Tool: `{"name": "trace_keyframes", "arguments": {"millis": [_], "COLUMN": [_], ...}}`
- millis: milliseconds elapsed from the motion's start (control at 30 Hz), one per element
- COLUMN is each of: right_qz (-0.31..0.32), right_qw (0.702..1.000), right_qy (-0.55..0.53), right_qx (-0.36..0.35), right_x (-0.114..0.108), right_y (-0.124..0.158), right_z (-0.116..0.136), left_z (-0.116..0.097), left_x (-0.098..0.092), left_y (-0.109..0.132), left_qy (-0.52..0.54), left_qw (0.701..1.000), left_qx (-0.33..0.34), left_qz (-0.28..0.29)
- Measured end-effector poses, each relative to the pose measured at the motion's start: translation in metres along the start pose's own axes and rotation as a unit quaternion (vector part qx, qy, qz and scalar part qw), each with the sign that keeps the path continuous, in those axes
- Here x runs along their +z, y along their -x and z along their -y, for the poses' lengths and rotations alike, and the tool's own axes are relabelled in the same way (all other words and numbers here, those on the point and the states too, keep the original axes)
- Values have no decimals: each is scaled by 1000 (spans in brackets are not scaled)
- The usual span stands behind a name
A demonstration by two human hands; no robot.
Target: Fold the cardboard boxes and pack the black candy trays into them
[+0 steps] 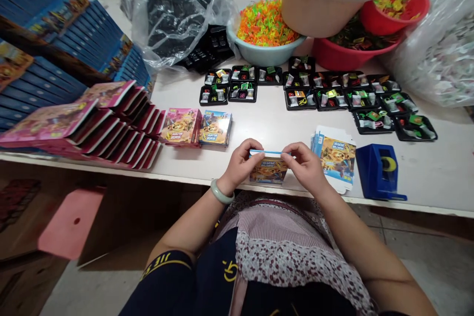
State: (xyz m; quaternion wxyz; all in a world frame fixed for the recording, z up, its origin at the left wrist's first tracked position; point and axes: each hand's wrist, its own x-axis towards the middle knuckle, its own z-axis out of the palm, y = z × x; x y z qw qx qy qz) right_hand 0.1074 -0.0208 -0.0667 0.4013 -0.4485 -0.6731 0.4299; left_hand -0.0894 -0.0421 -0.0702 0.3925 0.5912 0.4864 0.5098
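A small printed cardboard box point(268, 172), yellow and blue, stands at the table's front edge between my two hands. My left hand point(242, 164) pinches the left end of its white and blue top edge. At the right end of that edge, the thumb and fingers of my right hand point(304, 164) are closed on it too. Just right of my right hand lies a stack of flat blue and yellow cartons point(337, 158). A blue tape dispenser point(381, 170) sits beyond it. Left of my left hand are a stack of blue boxes point(215, 128) and pink boxes point(181, 126).
Several black trays point(331, 91) of small wrapped pieces lie across the back. Behind them are a light blue basin point(266, 52), a beige tub point(318, 10) and red basins point(344, 57). Plastic bags point(166, 15) flank these. Rows of pink cartons point(107, 133) and blue cartons point(92, 34) fill the left.
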Motion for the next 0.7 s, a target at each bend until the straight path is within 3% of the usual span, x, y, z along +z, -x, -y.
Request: {"name": "trace_keyframes", "arguments": {"millis": [100,267,433,533,600,700], "right_qz": [13,54,12,19,12,-51], "right_qw": [1000,985,977,980,984,990], "right_qy": [19,85,125,112,93,79], "right_qx": [-20,-137,-170,-163,-149,-107], "right_x": [-3,-13,0,1,-11,-48], "right_y": [2,17,20,20,26,45], "right_z": [2,-8,-21,-22,-20,-17], "left_z": [1,7,13,13,15,26], "left_x": [-4,-20,-21,-22,-22,-23], "left_y": [-2,6,3,-1,-2,-5], "left_qy": [34,47,1,-16,-17,5], "left_qw": [999,985,990,988,992,998], "left_qx": [10,57,59,49,49,54], "left_qz": [19,153,129,147,116,-36]}}
